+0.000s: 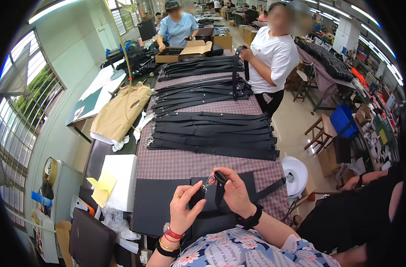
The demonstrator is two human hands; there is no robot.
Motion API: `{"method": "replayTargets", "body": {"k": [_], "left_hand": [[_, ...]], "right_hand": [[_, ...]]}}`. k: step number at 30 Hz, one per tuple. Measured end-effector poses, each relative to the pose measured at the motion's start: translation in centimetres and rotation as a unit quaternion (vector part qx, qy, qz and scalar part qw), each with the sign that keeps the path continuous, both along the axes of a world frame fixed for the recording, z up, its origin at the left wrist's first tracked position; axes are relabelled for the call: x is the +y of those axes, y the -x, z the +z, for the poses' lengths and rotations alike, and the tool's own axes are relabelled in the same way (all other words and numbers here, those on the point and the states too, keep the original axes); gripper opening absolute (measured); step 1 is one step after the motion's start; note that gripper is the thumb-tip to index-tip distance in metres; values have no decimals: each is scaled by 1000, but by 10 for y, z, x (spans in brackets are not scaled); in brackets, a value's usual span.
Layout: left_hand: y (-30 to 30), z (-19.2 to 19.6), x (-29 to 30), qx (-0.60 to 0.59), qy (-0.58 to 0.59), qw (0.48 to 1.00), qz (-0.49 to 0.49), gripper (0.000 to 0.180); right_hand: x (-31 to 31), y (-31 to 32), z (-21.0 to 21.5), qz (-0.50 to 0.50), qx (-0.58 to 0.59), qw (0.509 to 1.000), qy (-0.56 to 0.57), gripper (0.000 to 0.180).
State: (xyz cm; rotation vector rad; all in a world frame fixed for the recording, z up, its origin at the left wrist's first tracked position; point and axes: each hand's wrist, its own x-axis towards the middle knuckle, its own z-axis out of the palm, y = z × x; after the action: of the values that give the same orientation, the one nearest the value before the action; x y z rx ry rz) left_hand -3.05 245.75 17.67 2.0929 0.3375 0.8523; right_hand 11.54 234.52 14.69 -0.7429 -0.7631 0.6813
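My left hand (185, 202) pinches one black strap end fitted with a silver metal clasp (205, 188). Close beside it, my right hand (235, 194) grips a black strap (220, 177), its fingers wrapped round the looped end. Between the two hands the metal piece seems to link both ends; its exact fastening is too small to tell. Below them lie dark flat panels (156, 196) on the table's near side. Another length of black strap (269, 190) runs off toward the right edge.
Rows of black straps (212, 131) cover the checked tablecloth (167, 165) ahead. A white box (123, 178) with yellow paper sits left. A white round basin (295, 175) stands right. One co-worker (274, 58) holds a strap; another (178, 29) is beside an open carton (169, 58).
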Motion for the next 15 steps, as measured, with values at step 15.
{"method": "replayTargets", "body": {"k": [15], "left_hand": [[2, -7, -10, 38, 2, 999, -38, 51]], "right_hand": [[-1, 3, -6, -3, -42, 999, 13, 57]]}}
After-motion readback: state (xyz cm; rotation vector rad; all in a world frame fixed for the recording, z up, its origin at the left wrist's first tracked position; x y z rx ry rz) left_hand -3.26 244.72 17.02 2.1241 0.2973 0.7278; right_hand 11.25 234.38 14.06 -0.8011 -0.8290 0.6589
